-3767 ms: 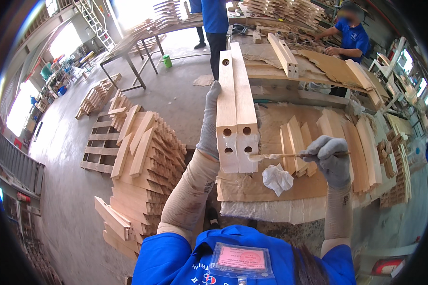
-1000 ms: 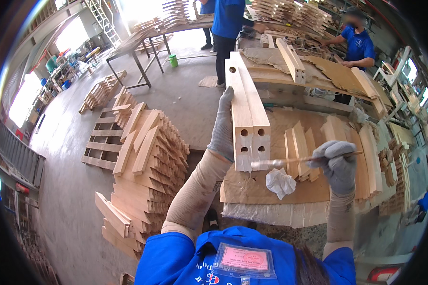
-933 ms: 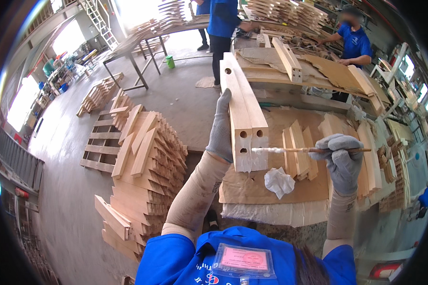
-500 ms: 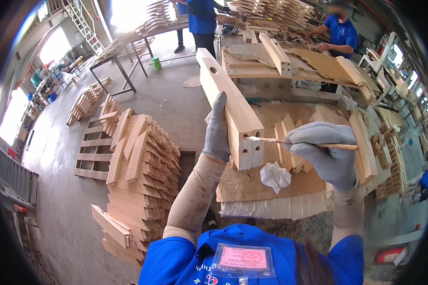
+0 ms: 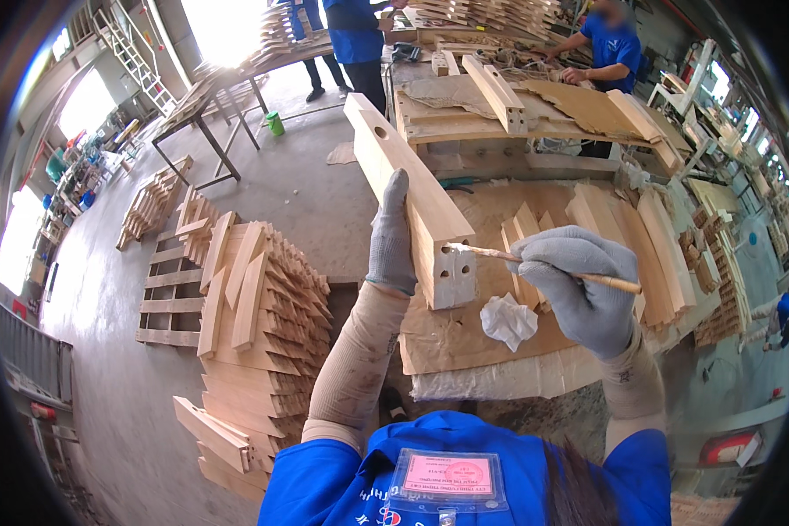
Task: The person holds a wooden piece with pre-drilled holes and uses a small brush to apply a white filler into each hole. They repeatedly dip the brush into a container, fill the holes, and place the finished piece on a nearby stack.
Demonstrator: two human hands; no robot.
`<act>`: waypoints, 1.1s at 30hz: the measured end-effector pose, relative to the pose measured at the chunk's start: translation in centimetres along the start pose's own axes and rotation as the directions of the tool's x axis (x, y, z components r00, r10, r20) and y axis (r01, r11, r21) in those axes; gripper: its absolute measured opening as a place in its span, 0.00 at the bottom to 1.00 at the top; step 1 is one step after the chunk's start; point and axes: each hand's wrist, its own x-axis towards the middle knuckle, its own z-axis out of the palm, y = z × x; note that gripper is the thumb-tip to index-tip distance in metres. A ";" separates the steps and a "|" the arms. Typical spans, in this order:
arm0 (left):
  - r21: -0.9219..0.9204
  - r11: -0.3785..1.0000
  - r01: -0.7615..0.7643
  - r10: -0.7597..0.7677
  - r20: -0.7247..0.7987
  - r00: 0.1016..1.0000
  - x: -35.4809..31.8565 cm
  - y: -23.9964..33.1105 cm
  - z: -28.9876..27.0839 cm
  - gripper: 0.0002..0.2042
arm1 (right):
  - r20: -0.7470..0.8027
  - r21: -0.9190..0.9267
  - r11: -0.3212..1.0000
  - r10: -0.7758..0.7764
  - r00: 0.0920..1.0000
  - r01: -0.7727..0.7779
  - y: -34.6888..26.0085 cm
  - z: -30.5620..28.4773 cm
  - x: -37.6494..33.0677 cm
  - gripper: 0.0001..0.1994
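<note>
My left hand [image 5: 392, 237], in a grey glove, is wrapped round a long pale wooden beam [image 5: 403, 188] and holds it up at a slant. Several small holes show in the beam's near end, along with whitish smears; a larger hole sits in its upper side near the far end. Gloved in grey too, my right hand [image 5: 583, 280] grips a thin wooden-handled brush [image 5: 609, 281]. The brush's white-coated tip touches the beam's end face by an upper hole. Under the beam, a crumpled white tissue [image 5: 508, 322] lies on the brown paper-covered table [image 5: 465, 351].
Stacked cut wood [image 5: 267, 316] stands at the left beside a wooden pallet [image 5: 169, 307]. More boards [image 5: 662, 254] lie on the table's right side. Beyond is a workbench [image 5: 447, 131] with beams on it. Two co-workers [image 5: 355, 39] stand at the back left, another person [image 5: 609, 53] at the back right.
The beam and both hands have shifted slightly left in view. The brush tip remains at the beam's end, moved a little across the face. Both grips stay the same.
</note>
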 end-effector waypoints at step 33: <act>0.067 0.997 0.030 -0.014 -0.234 0.972 -3.1 2.9 -4.6 0.25 | 0.074 -0.133 0.795 0.604 0.794 -0.592 15.9 10.0 -8.7 0.12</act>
